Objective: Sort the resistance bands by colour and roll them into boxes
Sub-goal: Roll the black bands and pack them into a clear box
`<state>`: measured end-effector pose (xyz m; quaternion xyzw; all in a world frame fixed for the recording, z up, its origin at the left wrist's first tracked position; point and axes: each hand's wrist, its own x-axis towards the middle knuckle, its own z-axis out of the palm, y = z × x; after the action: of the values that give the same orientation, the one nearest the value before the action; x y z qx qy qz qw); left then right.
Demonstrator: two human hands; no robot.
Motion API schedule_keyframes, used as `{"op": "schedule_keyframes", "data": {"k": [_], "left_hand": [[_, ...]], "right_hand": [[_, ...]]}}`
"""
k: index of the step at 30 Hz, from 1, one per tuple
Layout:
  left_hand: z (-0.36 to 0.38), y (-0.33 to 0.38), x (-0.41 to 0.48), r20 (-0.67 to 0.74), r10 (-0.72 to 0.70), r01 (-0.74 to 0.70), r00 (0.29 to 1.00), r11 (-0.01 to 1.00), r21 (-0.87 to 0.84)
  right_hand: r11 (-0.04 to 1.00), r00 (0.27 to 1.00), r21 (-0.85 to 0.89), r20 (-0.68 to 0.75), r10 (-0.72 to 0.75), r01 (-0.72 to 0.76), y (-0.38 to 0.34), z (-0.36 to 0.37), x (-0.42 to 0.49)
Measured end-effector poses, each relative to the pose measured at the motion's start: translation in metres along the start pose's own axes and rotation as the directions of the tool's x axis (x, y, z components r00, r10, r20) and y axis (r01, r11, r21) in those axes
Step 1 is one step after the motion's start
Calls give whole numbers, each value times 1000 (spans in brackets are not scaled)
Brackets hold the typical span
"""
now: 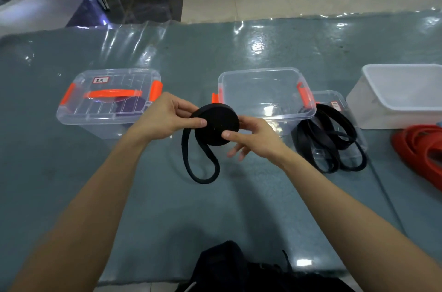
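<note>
A black resistance band (216, 124) is wound into a thick disc above the table, and its free end hangs down in a loop to the surface. My left hand (167, 117) pinches the disc at its left edge, thumb on the face. My right hand (253, 136) holds its right side, thumb pressed on the face and fingers behind. An open clear box (265, 90) with orange latches stands just behind the roll. A closed clear box (107, 98) with an orange handle and a label holds purple bands at the left. Loose black bands (330, 138) lie on a clear lid (334, 124).
A white tub (401, 98) stands at the far right, with red bands (423, 148) heaped in front of it. The table carries a grey-green cloth under clear plastic. A dark garment shows at the bottom edge. Tiled floor and a mop lie beyond the table.
</note>
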<state>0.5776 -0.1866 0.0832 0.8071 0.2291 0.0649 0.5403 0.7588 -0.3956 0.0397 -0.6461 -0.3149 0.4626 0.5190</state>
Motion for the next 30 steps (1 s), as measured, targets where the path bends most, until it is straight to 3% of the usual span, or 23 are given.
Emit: {"op": "schedule_keyframes", "data": {"k": [1, 2, 4, 6, 8, 14, 17, 23, 30], "left_hand": [[-3, 2, 1, 19, -14, 12, 1000, 997, 70], [-5, 4, 1, 31, -30, 26, 999, 991, 132], [-9, 8, 2, 34, -71, 63, 997, 981, 181], [-9, 11, 2, 35, -88, 81, 995, 981, 176], [-7, 11, 2, 46, -82, 72, 996, 981, 180], [-8, 6, 1, 46, -99, 95, 994, 992, 78], [-4, 3, 5, 5, -85, 85, 996, 995, 55], [16, -53, -21, 31, -86, 91, 996, 974, -209], [74, -117, -38, -164, -333, 285, 929, 922, -262]], "right_hand": [[969, 999, -246, -44, -27, 16, -3, -1, 0], [871, 990, -488, -94, -109, 50, -7, 0, 0], [537, 915, -820, -41, -402, 200, -7, 7, 1], [264, 811, -909, 122, -572, 323, -7, 21, 2], [146, 770, -924, 199, -607, 354, -6, 35, 5], [95, 818, -956, 183, -545, 278, -3, 52, 5], [161, 813, -949, 138, -565, 273, -6, 52, 11], [322, 798, -933, -72, -598, 157, -5, 41, 18], [383, 783, -919, -174, -598, 89, -9, 29, 16]]}}
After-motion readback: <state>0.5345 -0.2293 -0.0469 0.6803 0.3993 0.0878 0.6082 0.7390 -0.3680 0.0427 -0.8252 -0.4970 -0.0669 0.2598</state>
